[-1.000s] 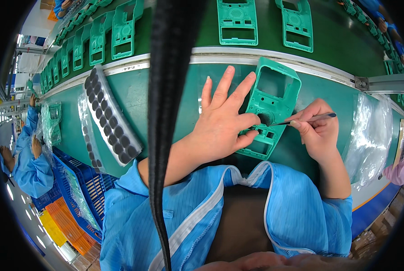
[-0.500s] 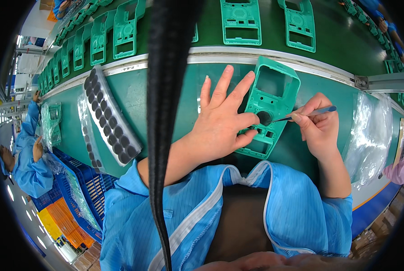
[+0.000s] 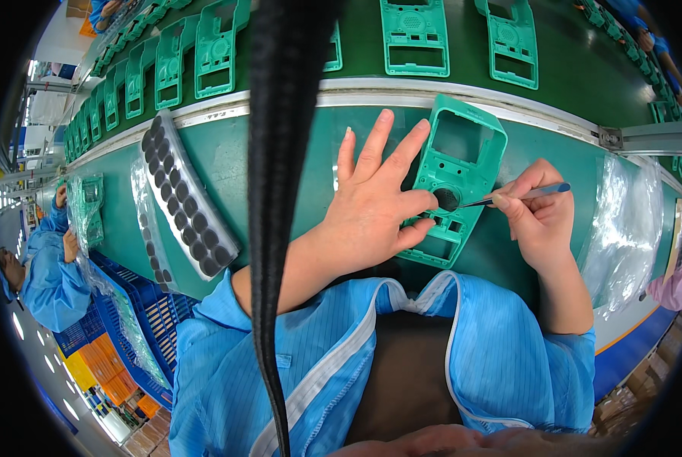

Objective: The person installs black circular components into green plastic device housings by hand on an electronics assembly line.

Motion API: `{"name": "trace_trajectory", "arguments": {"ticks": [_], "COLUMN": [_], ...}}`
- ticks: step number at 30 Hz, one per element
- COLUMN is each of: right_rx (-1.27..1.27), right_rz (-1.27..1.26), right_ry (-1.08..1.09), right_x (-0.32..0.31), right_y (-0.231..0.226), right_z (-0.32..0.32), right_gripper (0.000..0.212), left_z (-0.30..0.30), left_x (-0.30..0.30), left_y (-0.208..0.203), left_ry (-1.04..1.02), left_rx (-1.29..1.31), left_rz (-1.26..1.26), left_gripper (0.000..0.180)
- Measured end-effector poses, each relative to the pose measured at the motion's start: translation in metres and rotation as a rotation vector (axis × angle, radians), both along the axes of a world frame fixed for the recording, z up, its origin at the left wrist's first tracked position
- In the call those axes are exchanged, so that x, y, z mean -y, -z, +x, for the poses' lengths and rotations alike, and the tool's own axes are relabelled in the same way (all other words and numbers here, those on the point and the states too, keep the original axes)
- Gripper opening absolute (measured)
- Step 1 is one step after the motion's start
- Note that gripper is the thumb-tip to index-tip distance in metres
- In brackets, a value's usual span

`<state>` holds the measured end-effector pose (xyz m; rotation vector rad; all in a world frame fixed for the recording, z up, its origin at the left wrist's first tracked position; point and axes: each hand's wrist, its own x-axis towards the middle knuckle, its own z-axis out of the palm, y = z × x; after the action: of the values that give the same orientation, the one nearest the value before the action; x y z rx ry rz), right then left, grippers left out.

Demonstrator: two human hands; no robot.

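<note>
A green plastic housing [image 3: 478, 145] lies tilted on the bench in front of me, with a large window at its far end. On its round speaker area sits a black mesh disc [image 3: 446, 199]. My left hand [image 3: 379, 190] is spread, fingers apart, its thumb and a fingertip against the housing's left side and beside the disc. Pinched in my right hand [image 3: 537, 209] is a pair of tweezers [image 3: 535, 192], its tips at the disc's right edge. To the left lies a white sheet of black discs [image 3: 181, 194].
Several more green housings [image 3: 413, 38] stand on the dark green conveyor [image 3: 463, 65] behind a metal rail [image 3: 356, 93]. Clear plastic bags [image 3: 623, 221] lie at the right. A blue crate [image 3: 162, 320] and a co-worker in blue [image 3: 55, 274] are at the left. A black strap crosses the view.
The housings on the conveyor have shifted slightly to the right. My hands and the housing between them stay nearly still. The co-worker at the left has moved their arms.
</note>
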<state>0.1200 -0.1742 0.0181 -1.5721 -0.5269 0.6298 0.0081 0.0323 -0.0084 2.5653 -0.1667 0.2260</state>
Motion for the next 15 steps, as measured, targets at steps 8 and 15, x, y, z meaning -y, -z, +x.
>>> {"name": "trace_trajectory", "arguments": {"ticks": [8, 15], "right_rx": [0.011, 0.030], "right_rz": [-0.010, -0.015], "right_ry": [0.004, 0.009], "right_x": [-0.0009, -0.0007], "right_y": [0.0009, 0.0023], "right_z": [-0.0010, -0.0012], "right_gripper": [0.014, 0.014], "left_z": [0.0000, -0.0002], "left_x": [0.0004, 0.0022], "left_y": [0.0003, -0.0001], "left_ry": [0.002, 0.010], "left_rx": [-0.013, 0.007], "left_rz": [-0.003, -0.012], "left_gripper": [0.020, 0.024]}}
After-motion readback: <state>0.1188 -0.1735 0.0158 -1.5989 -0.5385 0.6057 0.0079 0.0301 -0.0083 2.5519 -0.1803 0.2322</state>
